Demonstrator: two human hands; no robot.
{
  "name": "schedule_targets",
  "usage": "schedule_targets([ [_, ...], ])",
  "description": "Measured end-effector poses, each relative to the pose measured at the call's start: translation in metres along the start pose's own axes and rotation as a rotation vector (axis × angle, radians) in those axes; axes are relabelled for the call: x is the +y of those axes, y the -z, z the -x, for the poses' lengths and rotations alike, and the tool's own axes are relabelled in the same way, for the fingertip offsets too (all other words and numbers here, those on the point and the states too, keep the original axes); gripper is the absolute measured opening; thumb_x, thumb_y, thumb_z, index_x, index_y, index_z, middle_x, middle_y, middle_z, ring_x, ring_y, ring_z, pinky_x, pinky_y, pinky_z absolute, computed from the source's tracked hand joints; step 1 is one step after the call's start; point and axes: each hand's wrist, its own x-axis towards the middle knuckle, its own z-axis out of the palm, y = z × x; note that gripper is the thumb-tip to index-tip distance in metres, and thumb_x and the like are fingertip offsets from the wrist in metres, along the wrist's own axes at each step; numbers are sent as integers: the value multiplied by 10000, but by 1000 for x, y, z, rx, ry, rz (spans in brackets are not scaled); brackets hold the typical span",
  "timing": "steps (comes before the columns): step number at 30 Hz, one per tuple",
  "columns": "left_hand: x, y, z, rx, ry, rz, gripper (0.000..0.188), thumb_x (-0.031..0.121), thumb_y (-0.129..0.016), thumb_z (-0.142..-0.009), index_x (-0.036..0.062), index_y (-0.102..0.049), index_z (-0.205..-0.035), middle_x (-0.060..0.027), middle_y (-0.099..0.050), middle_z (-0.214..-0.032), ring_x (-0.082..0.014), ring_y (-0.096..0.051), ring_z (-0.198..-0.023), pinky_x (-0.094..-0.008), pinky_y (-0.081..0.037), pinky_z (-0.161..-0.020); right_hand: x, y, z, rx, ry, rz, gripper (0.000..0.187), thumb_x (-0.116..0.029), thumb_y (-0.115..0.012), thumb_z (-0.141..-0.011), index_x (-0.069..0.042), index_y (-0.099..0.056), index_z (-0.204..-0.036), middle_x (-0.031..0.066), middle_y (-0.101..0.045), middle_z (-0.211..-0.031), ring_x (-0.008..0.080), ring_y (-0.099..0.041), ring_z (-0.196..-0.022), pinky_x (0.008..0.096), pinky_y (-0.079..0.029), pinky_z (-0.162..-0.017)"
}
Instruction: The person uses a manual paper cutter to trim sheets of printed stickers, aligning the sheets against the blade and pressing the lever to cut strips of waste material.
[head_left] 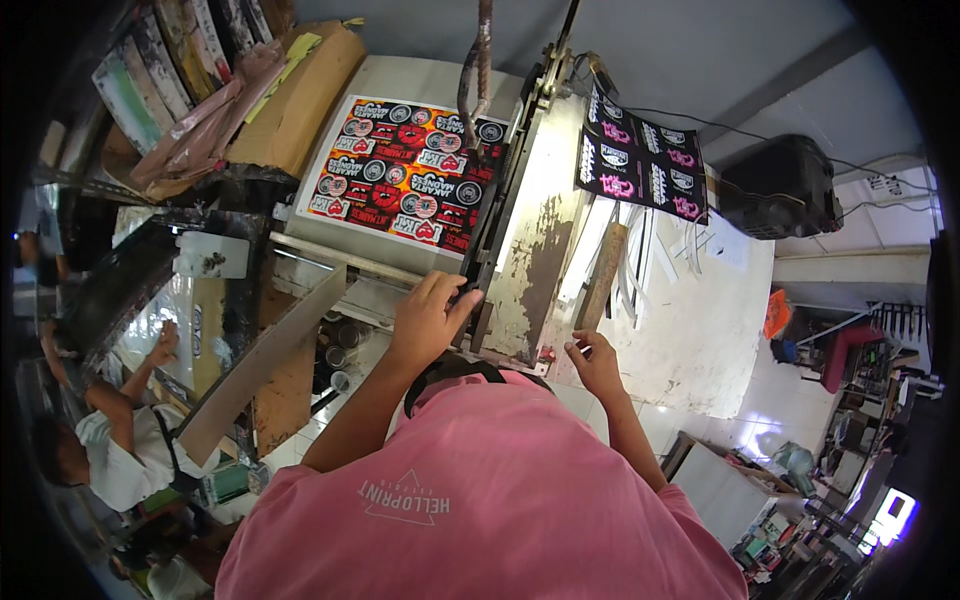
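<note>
My left hand (430, 318) rests at the near end of a paper cutter's dark metal bar (487, 245), fingers stretched out and thumb apart, with nothing in it. Left of that bar lies a white-edged sheet of red, orange and black stickers (400, 170) on the cutter's bed. My right hand (597, 362) is just below the near end of a worn wooden bar (604, 275). Its fingers are loosely bent and apart; whether they touch the bar is hard to tell. A black sheet with pink and white prints (642, 155) lies beyond the wooden bar, over the cut strips.
Loose white paper strips (655, 255) lie on the pale right-hand table (715, 340). A black case (778, 187) stands at the back right. A cardboard box (305, 100) is at the upper left. Another person (125, 430) works at the far left, beside a long grey board (265, 355).
</note>
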Motion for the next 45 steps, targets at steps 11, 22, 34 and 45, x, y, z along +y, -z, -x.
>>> schedule_targets([
  [11, 5, -5, -9, -141, -193, -330, 258, 169, -644, -980, 33, -519, -801, -139, -564, -782, -365, -581, -767, -469, -474, -678, 19, -2, 0, 80, 24, -73, 313, -220, -726, -923, 22, -672, -1114, 157, -698, -939, 242, -677, -783, 352, -550, -719],
  [22, 38, 31, -45, -68, -101, -362, 359, 304, -655, -989, 32, -605, -762, -151, -592, -664, -386, -607, -633, -470, -470, -583, 27, -10, -6, 84, 34, -144, 380, -265, -735, -897, 15, -666, -1143, 178, -689, -985, 295, -683, -832, 391, -552, -763],
  [34, 79, 113, -466, 615, -447, -165, 541, 487, -639, -976, -47, -598, -1051, -114, -628, -813, -174, -551, -611, -346, -477, -593, 39, -8, 11, 250, -4, -162, 295, -206, -741, -903, 24, -683, -1078, 167, -697, -965, 249, -685, -827, 352, -551, -709],
  [45, 78, 89, -586, 389, 20, 444, 498, 514, -614, -988, 16, -614, -977, -79, -594, -734, -188, -563, -624, -362, -473, -571, 65, -15, 81, 373, -309, -177, 284, -193, -730, -910, 28, -681, -1082, 141, -693, -878, 219, -660, -738, 341, -534, -656],
])
